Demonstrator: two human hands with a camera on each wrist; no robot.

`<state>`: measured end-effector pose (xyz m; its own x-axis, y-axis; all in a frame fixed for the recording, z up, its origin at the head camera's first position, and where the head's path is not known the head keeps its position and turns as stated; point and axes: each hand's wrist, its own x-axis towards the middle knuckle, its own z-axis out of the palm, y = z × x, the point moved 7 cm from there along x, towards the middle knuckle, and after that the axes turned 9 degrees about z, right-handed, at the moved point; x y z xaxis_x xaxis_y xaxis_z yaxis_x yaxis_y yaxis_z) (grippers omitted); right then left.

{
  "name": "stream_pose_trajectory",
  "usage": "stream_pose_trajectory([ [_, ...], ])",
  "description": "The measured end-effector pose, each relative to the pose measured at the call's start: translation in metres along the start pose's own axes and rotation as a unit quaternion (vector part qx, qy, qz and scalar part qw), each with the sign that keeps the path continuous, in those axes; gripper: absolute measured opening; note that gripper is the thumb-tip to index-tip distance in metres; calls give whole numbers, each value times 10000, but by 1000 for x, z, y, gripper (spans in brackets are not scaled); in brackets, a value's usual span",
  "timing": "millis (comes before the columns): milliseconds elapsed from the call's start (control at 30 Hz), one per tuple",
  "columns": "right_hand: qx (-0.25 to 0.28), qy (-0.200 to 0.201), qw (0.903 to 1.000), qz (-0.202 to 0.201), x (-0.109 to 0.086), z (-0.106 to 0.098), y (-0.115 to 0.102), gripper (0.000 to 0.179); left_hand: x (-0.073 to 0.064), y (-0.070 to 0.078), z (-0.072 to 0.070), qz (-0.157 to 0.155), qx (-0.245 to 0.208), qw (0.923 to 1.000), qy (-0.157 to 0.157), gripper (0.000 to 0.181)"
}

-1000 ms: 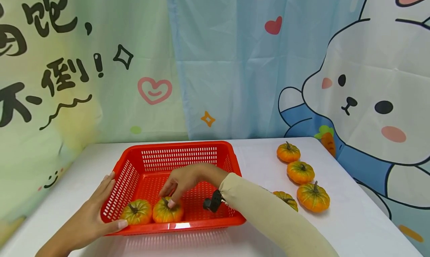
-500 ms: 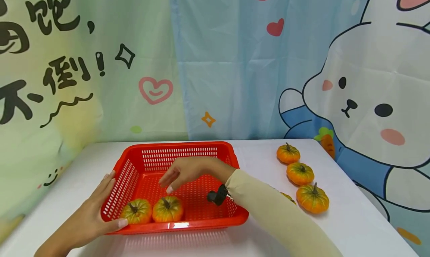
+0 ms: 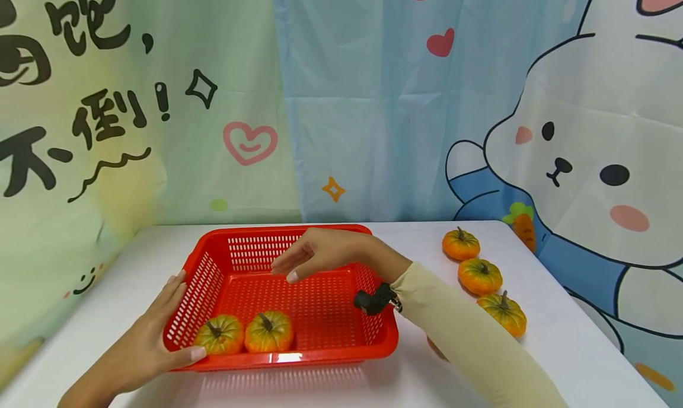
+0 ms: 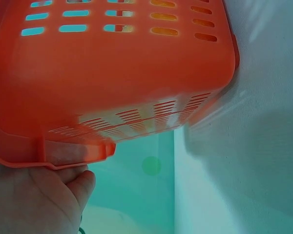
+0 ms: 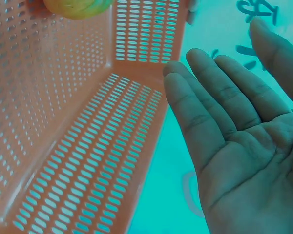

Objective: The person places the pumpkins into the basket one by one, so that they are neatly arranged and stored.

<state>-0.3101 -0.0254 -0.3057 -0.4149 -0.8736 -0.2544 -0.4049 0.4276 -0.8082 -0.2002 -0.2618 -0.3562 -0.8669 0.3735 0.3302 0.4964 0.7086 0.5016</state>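
A red plastic basket [image 3: 320, 356] with slotted walls stands on the table. Inside it, along the front, two small orange-and-green pumpkins [image 3: 220, 335] sit side by side at the left. My left hand [image 3: 141, 346] holds the basket's front left corner, thumb over the front rim and fingers along the left side; in the left wrist view the hand [image 4: 39, 202] is at the rim. Over the back part of the basket, my right hand [image 3: 325, 254] hovers with nothing in it. Its fingers are extended and palm bare in the right wrist view [image 5: 249, 141].
Right of the basket, three more pumpkins [image 3: 480, 276] stand in a slanting row on the white table [image 3: 411, 242]. Part of another pumpkin [image 3: 436, 348] shows below my right sleeve [image 3: 469, 331]. A printed cloth [image 3: 368, 129] hangs behind the table.
My right hand has let go of the right-hand pumpkin in the basket, then risen and moved back and to the right. The left hand stays at the basket's corner.
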Motion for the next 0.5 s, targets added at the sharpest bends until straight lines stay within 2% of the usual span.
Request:
stream_pose_trajectory([
  [367, -161, 308, 9994, 95, -42, -14, 7, 44, -1, 2, 0, 170, 33, 9998, 122, 109],
  [500, -68, 416, 9991, 80, -57, -15, 12, 42, -1, 1, 0, 70, -13, 10000, 61, 109],
])
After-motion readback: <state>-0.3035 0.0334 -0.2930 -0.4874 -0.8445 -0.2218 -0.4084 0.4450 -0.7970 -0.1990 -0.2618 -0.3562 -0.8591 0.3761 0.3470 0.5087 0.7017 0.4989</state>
